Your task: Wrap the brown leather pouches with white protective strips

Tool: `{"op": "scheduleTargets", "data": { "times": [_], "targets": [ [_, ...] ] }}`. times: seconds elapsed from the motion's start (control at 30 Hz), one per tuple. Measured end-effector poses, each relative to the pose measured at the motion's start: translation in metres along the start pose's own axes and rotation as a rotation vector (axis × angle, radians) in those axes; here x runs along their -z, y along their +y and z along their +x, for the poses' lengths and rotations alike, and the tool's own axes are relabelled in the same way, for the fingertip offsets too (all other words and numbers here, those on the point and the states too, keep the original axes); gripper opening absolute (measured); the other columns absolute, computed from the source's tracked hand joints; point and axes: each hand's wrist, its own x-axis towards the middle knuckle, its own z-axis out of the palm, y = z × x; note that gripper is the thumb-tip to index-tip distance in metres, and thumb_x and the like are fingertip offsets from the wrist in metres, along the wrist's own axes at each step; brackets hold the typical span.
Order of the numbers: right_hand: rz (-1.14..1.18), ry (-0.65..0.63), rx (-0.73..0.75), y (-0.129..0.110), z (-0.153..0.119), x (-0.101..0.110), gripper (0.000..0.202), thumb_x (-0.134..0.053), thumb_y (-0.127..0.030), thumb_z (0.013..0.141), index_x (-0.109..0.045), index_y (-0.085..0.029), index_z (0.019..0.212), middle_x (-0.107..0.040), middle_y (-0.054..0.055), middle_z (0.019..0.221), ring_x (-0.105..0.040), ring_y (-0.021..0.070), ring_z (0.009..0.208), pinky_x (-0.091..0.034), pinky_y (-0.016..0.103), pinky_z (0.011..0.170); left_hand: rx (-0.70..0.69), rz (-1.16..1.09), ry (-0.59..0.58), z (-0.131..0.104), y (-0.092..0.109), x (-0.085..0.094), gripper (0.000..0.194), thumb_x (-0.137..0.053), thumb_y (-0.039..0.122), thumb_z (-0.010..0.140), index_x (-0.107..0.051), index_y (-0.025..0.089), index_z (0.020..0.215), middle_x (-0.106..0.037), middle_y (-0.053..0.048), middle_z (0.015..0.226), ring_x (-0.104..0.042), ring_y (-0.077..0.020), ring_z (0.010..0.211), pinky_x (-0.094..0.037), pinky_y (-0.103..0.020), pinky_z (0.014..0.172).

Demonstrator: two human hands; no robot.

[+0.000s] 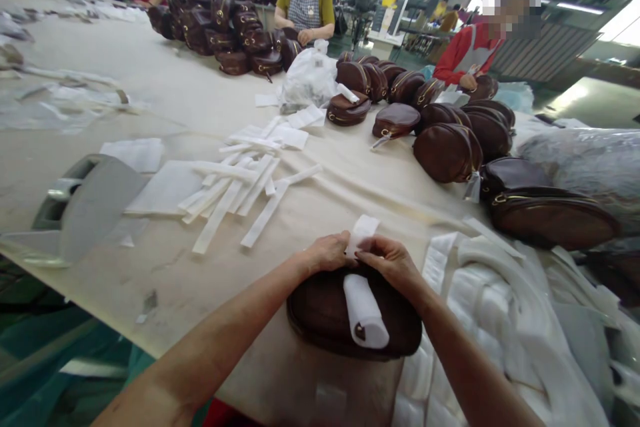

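A dark brown leather bag (320, 313) lies in front of me at the table's near edge. Over its front runs a white wrapping strip (363, 307), with a small metal fitting showing at its lower end. At the bag's far edge my left hand (330, 252) has its fingers closed at the left side of the strip's upper end. My right hand (390, 259) pinches that same white end from the right, thumb and fingertips together. The strip's loose tip stands up beyond both hands. Part of the bag's far edge is hidden under my fingers.
White strips (235, 187) lie scattered left of centre, near a grey tape dispenser (95, 207). Stacked white foam pieces (480, 293) fill the right side. Brown bags (445, 150) stand behind, with more piled (200, 20) farther off. Several people work around the table.
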Motion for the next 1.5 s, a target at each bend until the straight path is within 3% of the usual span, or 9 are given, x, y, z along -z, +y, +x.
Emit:
{"op": "scheduleTargets", "data": {
  "times": [0.2, 0.53, 0.77, 0.87, 0.9, 0.97, 1.03, 1.23, 1.5],
  "targets": [
    [-0.098, 0.032, 0.061, -0.004, -0.025, -0.003, 0.019, -0.061, -0.035, 0.077, -0.068, -0.018, 0.081, -0.070, 0.001, 0.078, -0.063, 0.0181, 0.076, -0.048, 0.029, 0.073, -0.005, 0.028, -0.005, 0.000, 0.000, -0.002, 0.022, -0.061, 0.031, 0.078, -0.057, 0.016, 0.095, -0.065, -0.007, 0.099, -0.061, -0.0215, 0.092, -0.046, -0.027, 0.077],
    [-0.365, -0.128, 0.070, -0.010, -0.040, -0.002, 0.028, -0.065, -0.040, 0.077, -0.068, -0.020, 0.095, -0.070, 0.004, 0.094, -0.062, 0.0221, 0.088, -0.045, 0.034, 0.081, -0.030, 0.075, 0.011, -0.003, 0.000, 0.001, 0.027, -0.061, 0.028, 0.077, -0.056, 0.015, 0.099, -0.065, -0.005, 0.090, -0.062, -0.0177, 0.081, -0.047, -0.024, 0.068],
    [-0.381, -0.135, 0.080, -0.006, -0.041, -0.003, 0.025, -0.065, -0.041, 0.077, -0.067, -0.020, 0.091, -0.068, 0.002, 0.085, -0.061, 0.0191, 0.081, -0.046, 0.029, 0.074, -0.067, 0.175, 0.246, -0.041, 0.014, 0.010, 0.024, -0.052, 0.012, 0.077, -0.057, 0.014, 0.101, -0.061, -0.011, 0.106, -0.056, -0.0242, 0.102, -0.045, -0.036, 0.090],
    [-0.363, -0.122, 0.090, -0.006, -0.042, -0.003, 0.025, -0.064, -0.042, 0.078, -0.067, -0.020, 0.091, -0.068, 0.002, 0.085, -0.061, 0.0187, 0.081, -0.046, 0.029, 0.075, -0.179, 0.159, 0.350, -0.083, 0.020, -0.001, 0.021, -0.048, 0.022, 0.087, -0.056, 0.016, 0.105, -0.062, -0.009, 0.105, -0.055, -0.0213, 0.103, -0.044, -0.035, 0.094],
    [-0.354, -0.120, 0.099, -0.005, -0.043, -0.003, 0.025, -0.064, -0.042, 0.079, -0.067, -0.021, 0.091, -0.068, 0.002, 0.085, -0.061, 0.0185, 0.082, -0.046, 0.029, 0.076, -0.323, 0.106, 0.384, -0.097, 0.020, -0.008, 0.022, -0.048, 0.028, 0.089, -0.056, 0.016, 0.105, -0.062, -0.009, 0.103, -0.056, -0.0201, 0.101, -0.046, -0.033, 0.091],
    [-0.341, -0.117, 0.117, -0.004, -0.044, -0.004, 0.024, -0.063, -0.041, 0.080, -0.067, -0.021, 0.092, -0.068, 0.002, 0.086, -0.061, 0.0181, 0.082, -0.046, 0.029, 0.077, -0.565, 0.088, 0.408, -0.118, 0.019, -0.026, 0.034, -0.044, 0.040, 0.093, -0.053, 0.015, 0.115, -0.060, -0.011, 0.112, -0.055, -0.0203, 0.106, -0.045, -0.033, 0.093],
    [-0.346, -0.109, 0.134, -0.003, -0.044, -0.005, 0.021, -0.061, -0.039, 0.081, -0.068, -0.021, 0.090, -0.068, 0.003, 0.086, -0.061, 0.0179, 0.082, -0.046, 0.030, 0.077, -0.645, 0.188, 0.422, -0.128, 0.016, -0.043, 0.050, -0.045, 0.051, 0.090, -0.047, 0.013, 0.122, -0.055, -0.016, 0.123, -0.050, -0.0259, 0.115, -0.043, -0.040, 0.096],
    [-0.312, -0.028, 0.275, 0.001, -0.048, -0.006, 0.020, -0.057, -0.036, 0.085, -0.071, -0.022, 0.087, -0.069, 0.004, 0.088, -0.064, 0.0178, 0.081, -0.050, 0.029, 0.076, -0.536, 0.477, 0.435, -0.117, 0.012, -0.061, 0.035, -0.049, 0.025, 0.086, -0.050, 0.013, 0.118, -0.051, -0.022, 0.128, -0.051, -0.0312, 0.114, -0.044, -0.044, 0.091],
    [-0.338, 0.057, 0.522, 0.002, -0.059, -0.006, 0.016, -0.056, -0.027, 0.087, -0.071, -0.023, 0.089, -0.069, 0.005, 0.088, -0.066, 0.0159, 0.081, -0.054, 0.027, 0.074, -0.545, 0.454, 0.484, -0.119, 0.010, -0.063, 0.034, -0.044, 0.025, 0.088, -0.051, 0.013, 0.119, -0.051, -0.019, 0.127, -0.051, -0.0302, 0.113, -0.045, -0.043, 0.091]
  ]
}}
